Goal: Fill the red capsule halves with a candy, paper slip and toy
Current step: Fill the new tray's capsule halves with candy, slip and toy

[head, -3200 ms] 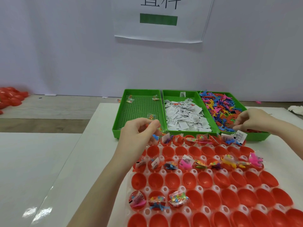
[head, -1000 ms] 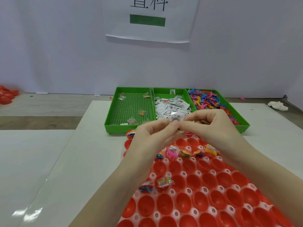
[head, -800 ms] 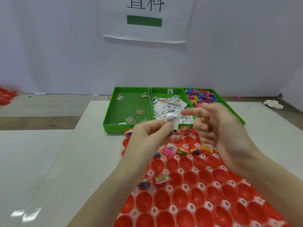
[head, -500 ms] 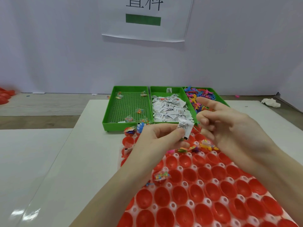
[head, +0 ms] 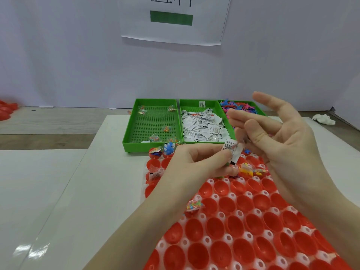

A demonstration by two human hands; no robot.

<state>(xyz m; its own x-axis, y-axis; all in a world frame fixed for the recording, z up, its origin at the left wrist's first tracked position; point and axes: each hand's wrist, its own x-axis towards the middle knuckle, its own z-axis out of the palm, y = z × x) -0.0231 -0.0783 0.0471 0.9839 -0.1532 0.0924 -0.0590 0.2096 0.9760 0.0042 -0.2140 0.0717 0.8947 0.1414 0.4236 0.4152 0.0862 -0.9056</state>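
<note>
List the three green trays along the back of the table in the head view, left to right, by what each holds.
candy tray, nearly bare with a few wrapped candies → paper slip tray, heaped with white slips → toy tray, full of coloured toys and partly hidden by the right hand.

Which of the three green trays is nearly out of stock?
The left tray, the candy one: only a few wrapped candies lie on its bare perforated floor, while the middle tray and right tray are heaped.

A packing workstation: sorted green bins [head: 152, 125], capsule tray [head: 249, 236], wall sign [head: 172, 18].
</note>
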